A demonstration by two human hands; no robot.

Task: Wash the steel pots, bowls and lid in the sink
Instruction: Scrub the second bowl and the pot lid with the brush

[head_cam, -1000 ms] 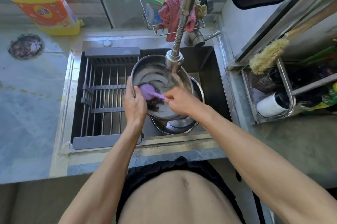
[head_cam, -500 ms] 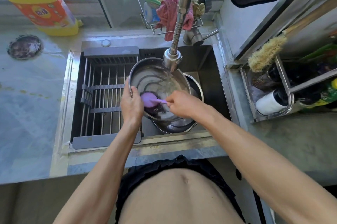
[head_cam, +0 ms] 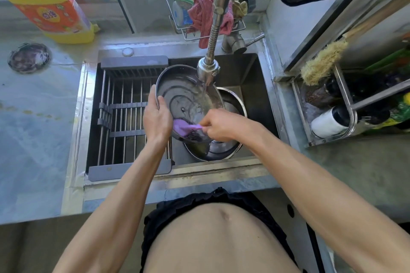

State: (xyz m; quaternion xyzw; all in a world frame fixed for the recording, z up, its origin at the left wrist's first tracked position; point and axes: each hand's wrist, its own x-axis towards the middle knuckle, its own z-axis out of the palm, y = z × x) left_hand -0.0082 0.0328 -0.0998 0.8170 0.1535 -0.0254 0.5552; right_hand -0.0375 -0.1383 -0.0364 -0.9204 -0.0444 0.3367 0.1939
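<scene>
Under the running tap: round steel lid gripped by left hand, scrubbed with purple-handled brush clenched in right hand; steel pot beneath unwashed, seemingly.

a home kitchen: steel sink, faucet, detergent bottle, dish rack.

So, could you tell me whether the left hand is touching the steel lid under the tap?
Touching. The head view shows the left hand gripping the steel lid by its left rim, thumb inside the edge.
</scene>
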